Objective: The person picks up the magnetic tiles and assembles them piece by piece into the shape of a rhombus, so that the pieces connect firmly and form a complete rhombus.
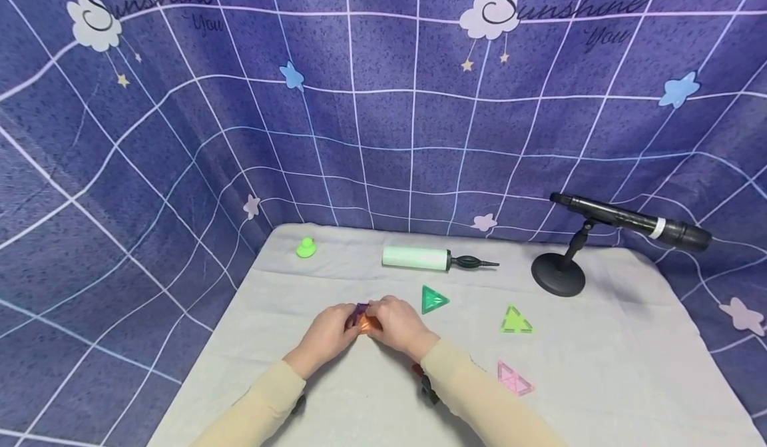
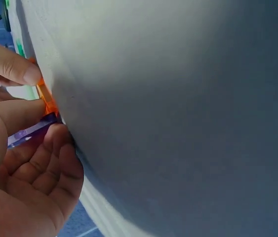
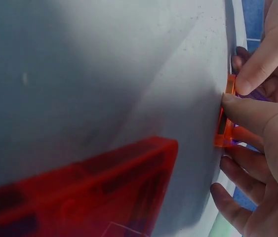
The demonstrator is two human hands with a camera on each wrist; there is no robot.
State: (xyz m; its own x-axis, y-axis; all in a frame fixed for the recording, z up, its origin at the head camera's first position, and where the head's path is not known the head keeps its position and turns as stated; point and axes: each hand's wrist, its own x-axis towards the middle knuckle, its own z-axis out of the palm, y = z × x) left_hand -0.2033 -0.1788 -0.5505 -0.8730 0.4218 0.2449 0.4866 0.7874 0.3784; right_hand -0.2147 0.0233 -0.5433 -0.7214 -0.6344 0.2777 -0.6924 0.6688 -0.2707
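Closest to the right-wrist camera, a red see-through tile (image 3: 94,192) fills the lower left corner, blurred. Beyond it, over a pale cloth-covered table (image 1: 347,400), I have both hands together, thumbs almost meeting. My left hand (image 1: 326,334) pinches a purple tile (image 2: 30,132) between thumb and curled fingers. My right hand (image 1: 398,327) pinches an orange tile (image 1: 365,325), its thumb on the near face; the left thumb touches the orange one too. The two tiles meet at an edge, the purple behind the orange in the head view; whether they are locked together I cannot tell, since fingers cover the seam.

Around them on the table lie a dark green triangle (image 1: 434,299), just beyond the right hand, then a lime triangle (image 1: 515,320) and a pink triangle (image 1: 513,378), both farther right.

I judge the step in hand to be joining orange to purple. The next move seems to call for squaring those edges, a light press, then freeing one hand gently so the pair doesn't fold.
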